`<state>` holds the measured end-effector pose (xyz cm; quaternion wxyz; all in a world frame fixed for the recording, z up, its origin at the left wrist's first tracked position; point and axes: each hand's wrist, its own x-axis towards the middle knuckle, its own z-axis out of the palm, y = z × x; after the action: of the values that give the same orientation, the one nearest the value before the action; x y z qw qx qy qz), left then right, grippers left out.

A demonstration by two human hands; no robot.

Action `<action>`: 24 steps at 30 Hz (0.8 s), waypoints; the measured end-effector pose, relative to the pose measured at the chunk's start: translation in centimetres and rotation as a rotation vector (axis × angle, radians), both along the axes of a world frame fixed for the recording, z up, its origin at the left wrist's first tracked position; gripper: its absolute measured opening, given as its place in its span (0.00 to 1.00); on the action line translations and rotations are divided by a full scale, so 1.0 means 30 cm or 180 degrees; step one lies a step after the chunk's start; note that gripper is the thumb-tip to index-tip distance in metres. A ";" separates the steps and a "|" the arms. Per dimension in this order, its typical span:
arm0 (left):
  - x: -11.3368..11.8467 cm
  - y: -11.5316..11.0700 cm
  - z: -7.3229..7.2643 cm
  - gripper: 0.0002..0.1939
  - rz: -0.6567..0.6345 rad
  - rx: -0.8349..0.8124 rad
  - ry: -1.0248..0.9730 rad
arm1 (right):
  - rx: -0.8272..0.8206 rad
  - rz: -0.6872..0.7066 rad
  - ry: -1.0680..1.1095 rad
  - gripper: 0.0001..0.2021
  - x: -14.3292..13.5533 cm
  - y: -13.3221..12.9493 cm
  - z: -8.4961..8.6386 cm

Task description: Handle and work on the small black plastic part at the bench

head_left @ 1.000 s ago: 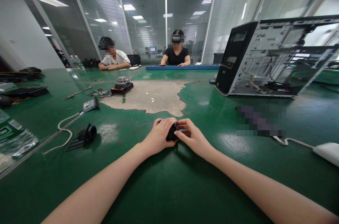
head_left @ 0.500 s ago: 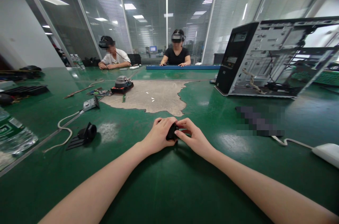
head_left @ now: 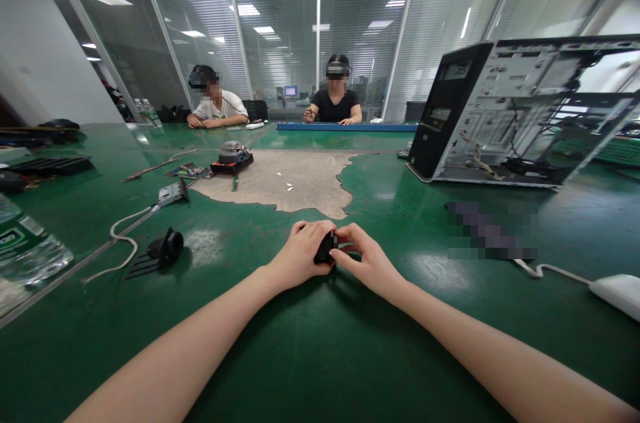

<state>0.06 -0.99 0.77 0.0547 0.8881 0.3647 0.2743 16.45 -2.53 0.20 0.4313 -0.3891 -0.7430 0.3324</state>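
Low over the green table (head_left: 320, 356), in the middle of the view, is a small black part (head_left: 326, 247). My left hand (head_left: 305, 250) wraps round it from the left, fingers over its top and thumb below. From the right, my right hand (head_left: 365, 256) grips its edge between thumb and fingertips. Much of the part is hidden by the fingers, so I cannot tell what it is. Left of my hands lies a black plastic piece (head_left: 167, 248) with a round end and flat prongs.
At the right stands an open computer case (head_left: 450, 110), with a blurred dark object (head_left: 487, 226) before it. A clear bottle (head_left: 30, 243) lies at the left. Beyond a torn tan patch (head_left: 300, 176), two people (head_left: 337, 100) sit at the far side.
Both my hands keep almost the same place and grip on the black part. Across the table, the dark-shirted person has raised a hand slightly. The camera view has shifted a little.
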 end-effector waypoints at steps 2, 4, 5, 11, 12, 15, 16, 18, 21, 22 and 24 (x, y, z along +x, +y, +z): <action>-0.001 0.000 0.000 0.28 -0.0004 0.0004 0.0007 | 0.0177 -0.0067 -0.0021 0.08 0.002 0.003 -0.005; -0.002 0.000 0.000 0.28 -0.0006 0.0000 0.0013 | 0.0334 -0.0138 -0.0039 0.07 0.003 0.006 -0.010; -0.002 0.000 0.000 0.28 -0.0004 -0.0004 0.0015 | 0.0365 -0.0149 -0.0030 0.07 0.002 0.007 -0.011; -0.002 0.002 -0.003 0.27 0.0026 0.0018 0.0026 | -0.0101 -0.0144 0.0221 0.10 -0.009 0.013 -0.013; -0.002 0.002 -0.004 0.27 0.0029 0.0027 0.0033 | -0.0230 -0.0117 0.0222 0.11 -0.009 0.015 -0.014; -0.001 0.005 -0.006 0.27 0.0038 0.0038 0.0045 | -0.0516 0.0079 0.0203 0.10 -0.007 0.016 -0.014; -0.001 0.005 -0.006 0.27 0.0040 0.0035 0.0044 | -0.0531 0.0135 0.0201 0.10 -0.006 0.014 -0.013; 0.001 0.005 -0.005 0.28 0.0035 0.0022 0.0048 | -0.0426 0.0178 0.0196 0.10 -0.003 0.010 -0.011; 0.002 0.003 -0.003 0.28 0.0024 0.0017 0.0053 | -0.0150 0.0107 0.0188 0.10 -0.001 0.003 -0.006; 0.003 0.002 -0.003 0.28 0.0026 0.0026 0.0044 | -0.0085 0.0065 0.0202 0.10 -0.001 0.003 -0.005; 0.003 0.001 -0.002 0.28 0.0036 0.0042 0.0021 | -0.0039 0.0008 0.0252 0.08 -0.002 0.004 -0.006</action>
<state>0.16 -0.96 0.70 0.0461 0.8873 0.3681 0.2741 16.40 -2.42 0.03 0.4576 -0.3774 -0.7238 0.3525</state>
